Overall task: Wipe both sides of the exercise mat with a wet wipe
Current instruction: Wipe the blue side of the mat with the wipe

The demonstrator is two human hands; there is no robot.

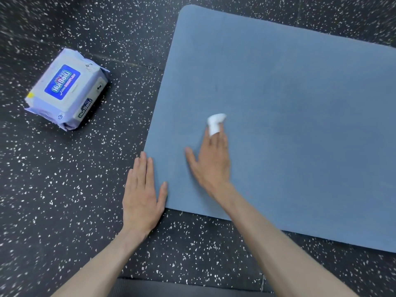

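A blue exercise mat [289, 116] lies flat on the floor, filling the right and centre of the view. My right hand [211, 159] rests on the mat near its left end, fingers stretched forward, pressing a small bunched white wet wipe [215, 123] under its fingertips. My left hand [142, 191] lies flat, palm down, at the mat's near left corner, its thumb on the mat and its fingers along the mat's left edge.
A pale purple pack of wet wipes [66, 88] with a blue label sits on the floor to the left of the mat. The floor [64, 189] is black rubber with white speckles.
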